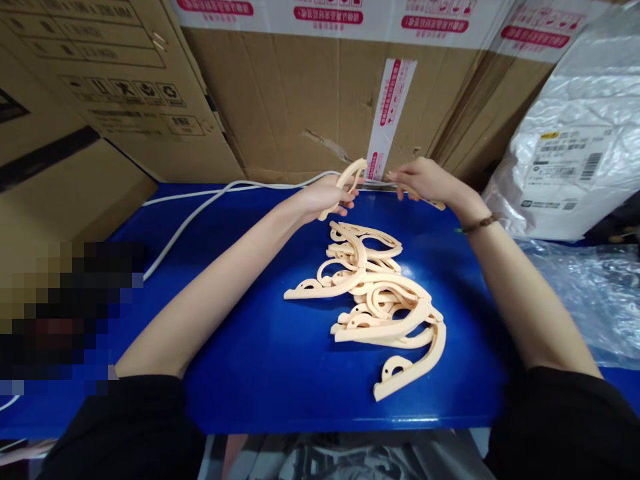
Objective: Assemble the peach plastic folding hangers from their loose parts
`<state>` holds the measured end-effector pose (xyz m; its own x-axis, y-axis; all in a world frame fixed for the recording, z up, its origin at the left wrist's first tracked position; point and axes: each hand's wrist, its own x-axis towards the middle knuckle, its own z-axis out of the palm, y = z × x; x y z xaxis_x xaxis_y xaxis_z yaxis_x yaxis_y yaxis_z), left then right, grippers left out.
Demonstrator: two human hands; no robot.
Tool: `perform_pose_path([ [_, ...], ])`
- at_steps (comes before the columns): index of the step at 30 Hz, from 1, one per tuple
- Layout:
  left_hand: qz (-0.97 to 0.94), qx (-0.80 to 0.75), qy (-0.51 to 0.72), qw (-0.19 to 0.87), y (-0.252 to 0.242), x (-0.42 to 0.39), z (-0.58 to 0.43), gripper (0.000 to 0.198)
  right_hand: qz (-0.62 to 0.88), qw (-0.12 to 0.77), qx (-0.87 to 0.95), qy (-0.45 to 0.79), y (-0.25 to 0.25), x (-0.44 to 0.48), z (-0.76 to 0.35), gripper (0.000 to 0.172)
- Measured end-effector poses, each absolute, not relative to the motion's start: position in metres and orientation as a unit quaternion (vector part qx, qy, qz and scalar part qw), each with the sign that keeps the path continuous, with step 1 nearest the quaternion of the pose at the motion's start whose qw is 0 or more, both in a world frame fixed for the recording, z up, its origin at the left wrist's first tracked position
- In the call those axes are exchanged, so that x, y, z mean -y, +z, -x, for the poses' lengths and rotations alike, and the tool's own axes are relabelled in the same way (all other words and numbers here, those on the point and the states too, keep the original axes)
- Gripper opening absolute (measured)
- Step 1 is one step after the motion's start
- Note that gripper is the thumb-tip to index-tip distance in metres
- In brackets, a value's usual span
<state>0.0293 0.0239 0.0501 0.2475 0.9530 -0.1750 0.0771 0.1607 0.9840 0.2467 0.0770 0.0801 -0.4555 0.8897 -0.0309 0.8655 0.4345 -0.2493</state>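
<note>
My left hand [326, 193] is closed around a curved beige folding hanger piece [351, 171], held above the far side of the blue table. Level with it on the right, my right hand [425, 179] grips another slim beige hanger part [435, 202], mostly covered by the fingers. A small gap separates the two hands. Below them lies a loose pile of beige folding hangers [395, 329], overlapping one another, some bent at their middle joint. One hanger [420, 372] sticks out at the near end of the pile.
A large taped cardboard box [300, 93] stands behind the blue table [240, 373], with another carton [115, 73] at left. White cables [195, 197] run along the back. At right are a white wrapped parcel [560, 153] and clear plastic wrap [595, 293].
</note>
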Motion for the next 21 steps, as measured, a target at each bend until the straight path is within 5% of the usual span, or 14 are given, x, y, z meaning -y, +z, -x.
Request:
perform_pose_path([
  [2,-0.5,-0.501,0.392,0.588,0.051,-0.023,-0.033,0.013,0.555,-0.007,0.831,0.042,0.072,-0.084,-0.255,0.036],
  [7,-0.408,-0.493,0.436,0.632,0.052,-0.025,-0.039,0.047,0.597,-0.042,0.797,-0.083,0.051,-0.085,-0.256,0.037],
  [14,-0.481,-0.444,0.467,0.594,0.045,-0.027,-0.035,0.029,0.598,0.002,0.789,-0.14,0.06,-0.068,-0.234,0.044],
  [18,-0.489,-0.434,0.497,0.571,0.045,-0.026,-0.037,0.021,0.517,0.168,0.837,0.066,0.072,-0.059,-0.216,0.061],
  [21,-0.514,-0.439,0.476,0.563,0.049,-0.024,-0.039,0.026,0.425,0.249,0.84,0.229,0.074,-0.057,-0.207,0.043],
])
